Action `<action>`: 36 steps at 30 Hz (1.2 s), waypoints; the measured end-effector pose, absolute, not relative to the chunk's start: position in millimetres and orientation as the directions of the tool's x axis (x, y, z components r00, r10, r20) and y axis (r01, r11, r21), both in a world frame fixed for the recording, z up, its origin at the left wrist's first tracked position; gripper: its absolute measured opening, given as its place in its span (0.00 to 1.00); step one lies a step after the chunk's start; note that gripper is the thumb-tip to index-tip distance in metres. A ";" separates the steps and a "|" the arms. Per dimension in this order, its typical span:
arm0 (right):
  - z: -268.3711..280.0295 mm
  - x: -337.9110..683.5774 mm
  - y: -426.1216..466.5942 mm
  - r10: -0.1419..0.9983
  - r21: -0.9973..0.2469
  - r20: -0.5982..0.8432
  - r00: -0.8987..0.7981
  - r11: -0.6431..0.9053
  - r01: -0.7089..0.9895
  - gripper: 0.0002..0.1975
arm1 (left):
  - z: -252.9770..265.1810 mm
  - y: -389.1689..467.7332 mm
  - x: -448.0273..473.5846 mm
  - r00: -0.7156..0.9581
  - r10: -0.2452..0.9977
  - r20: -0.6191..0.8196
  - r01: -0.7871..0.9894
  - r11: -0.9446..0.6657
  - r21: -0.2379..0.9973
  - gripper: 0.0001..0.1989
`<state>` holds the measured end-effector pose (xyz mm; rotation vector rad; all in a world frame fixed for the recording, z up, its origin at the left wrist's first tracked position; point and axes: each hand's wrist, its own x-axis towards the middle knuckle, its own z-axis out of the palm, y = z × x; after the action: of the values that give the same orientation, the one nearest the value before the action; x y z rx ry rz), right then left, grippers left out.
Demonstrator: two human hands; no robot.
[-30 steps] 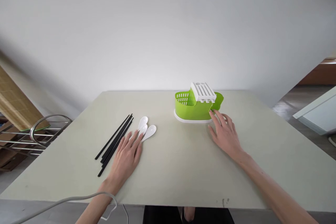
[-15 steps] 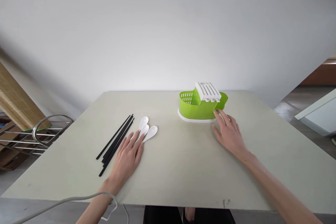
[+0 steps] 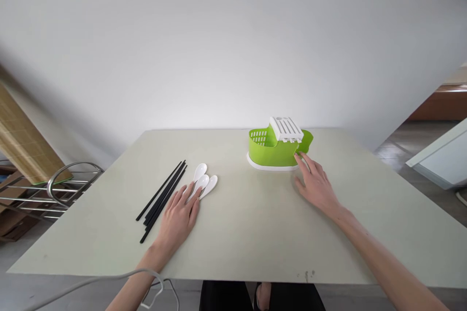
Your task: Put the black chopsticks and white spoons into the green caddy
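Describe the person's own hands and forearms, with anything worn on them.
The left hand and right hand are bare, with slender fingers and no gloves or rings visible. The left forearm and right forearm show no sleeve, watch or bracelet. A thin pale grey cable passes in front of the left forearm. Fingernail detail is too small to tell.

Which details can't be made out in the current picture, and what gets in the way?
All in the head view:
- Handle ends of the white spoons: hidden under the left hand.
- Inside bottom of the green holder: hidden by its front wall.
- How firmly the right hand touches the holder: contact too small to judge.
- Exact number of black chopsticks: they lie bunched together.
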<state>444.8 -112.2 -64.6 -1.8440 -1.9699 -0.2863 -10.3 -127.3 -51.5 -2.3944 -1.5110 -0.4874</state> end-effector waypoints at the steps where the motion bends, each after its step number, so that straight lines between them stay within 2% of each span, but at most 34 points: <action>1: -63.5 445.0 -112.5 0.900 -0.139 0.434 -0.035 0.105 0.985 0.39 | -51.9 -127.2 -10.1 0.399 0.816 0.419 0.906 -0.420 -0.047 0.24; 9: -55.2 452.6 -125.5 0.901 -0.227 0.433 0.023 0.085 0.970 0.43 | -55.5 -128.9 -4.0 0.396 0.818 0.416 0.904 -0.427 -0.021 0.24; 18: -19.8 467.8 -141.2 0.867 -0.302 0.464 0.182 -0.039 0.952 0.42 | -58.3 -145.7 30.3 0.408 0.808 0.425 0.892 -0.452 0.003 0.25; 22: -3.0 472.5 -144.7 0.841 -0.332 0.507 0.191 -0.015 0.943 0.43 | -60.9 -155.5 50.1 0.424 0.799 0.427 0.885 -0.466 -0.007 0.24; 36: 18.8 486.4 -159.8 0.841 -0.369 0.480 0.251 -0.066 0.927 0.41 | -71.8 -163.2 83.7 0.446 0.793 0.414 0.880 -0.473 -0.042 0.25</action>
<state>486.4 -159.8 18.8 -1.9174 -1.6048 -0.1828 83.7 -163.2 -71.8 -2.4478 -1.4487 -0.4987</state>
